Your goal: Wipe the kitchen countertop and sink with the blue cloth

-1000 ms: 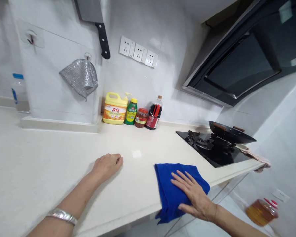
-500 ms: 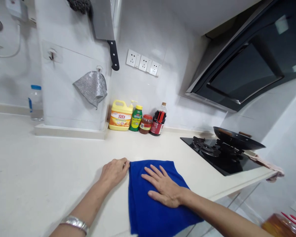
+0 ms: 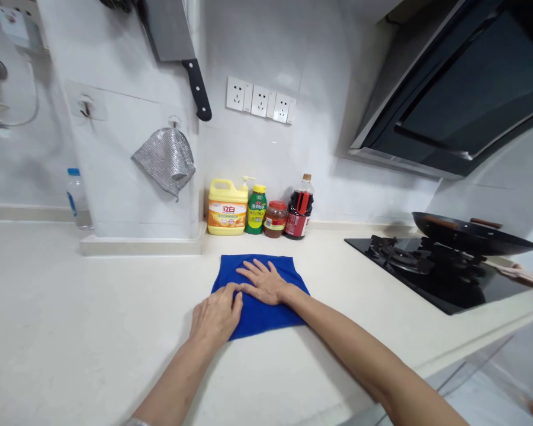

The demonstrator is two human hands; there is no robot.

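A blue cloth [image 3: 266, 316] is spread over the pale countertop. My right hand [image 3: 263, 283] presses flat on top of it with fingers spread apart, holding nothing in its grasp. At the cloth's left edge is my left hand [image 3: 217, 313], its fingers bent and drawn together on the fabric; the tips reach close to my right thumb. Part of the cloth's left edge is hidden under that hand.
Against the back wall stand a yellow detergent jug [image 3: 227, 207], a green bottle [image 3: 256, 210], a red-lidded jar [image 3: 275, 219] and a dark sauce bottle [image 3: 299, 207]. To the right is a gas stove [image 3: 408, 266] bearing a wok [image 3: 471, 234]. A cleaver [image 3: 173, 47] hangs above.
The blue cloth has moved away from the counter's front edge, farther back, along with my right hand. My left hand has shifted from its far left corner to its left side. The view has shifted.
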